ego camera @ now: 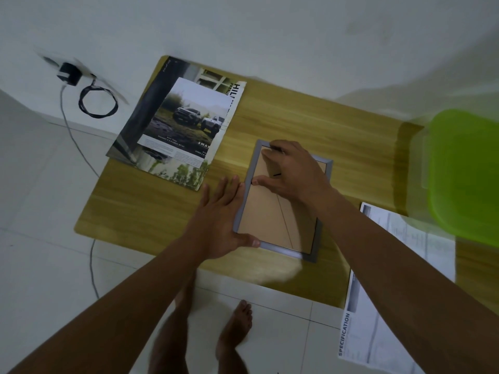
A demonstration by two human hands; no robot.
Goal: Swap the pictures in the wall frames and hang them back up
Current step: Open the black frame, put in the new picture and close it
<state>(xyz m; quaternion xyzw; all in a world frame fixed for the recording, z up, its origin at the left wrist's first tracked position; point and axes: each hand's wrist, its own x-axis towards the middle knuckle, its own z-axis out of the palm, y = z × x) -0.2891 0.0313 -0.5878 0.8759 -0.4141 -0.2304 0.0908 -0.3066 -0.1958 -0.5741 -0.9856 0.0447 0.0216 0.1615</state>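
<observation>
A grey picture frame (pixel 307 255) lies face down on the wooden table (pixel 151 211), its brown backing board (pixel 270 220) up. My left hand (pixel 221 222) lies flat against the frame's left side, fingers straight, thumb on the near corner. My right hand (pixel 291 174) rests on the upper half of the backing, thumb and fingertips pressing at small dark clips on the left and top edges. A cut-out car picture (pixel 189 117) lies on a car brochure (pixel 140 130) at the table's far left.
A specification sheet (pixel 391 292) hangs over the table's near right edge. A green plastic lid or box (pixel 464 174) stands at the right. A black plug with coiled cable (pixel 94 95) is on the wall at left. My bare feet (pixel 235 325) stand on white tiles.
</observation>
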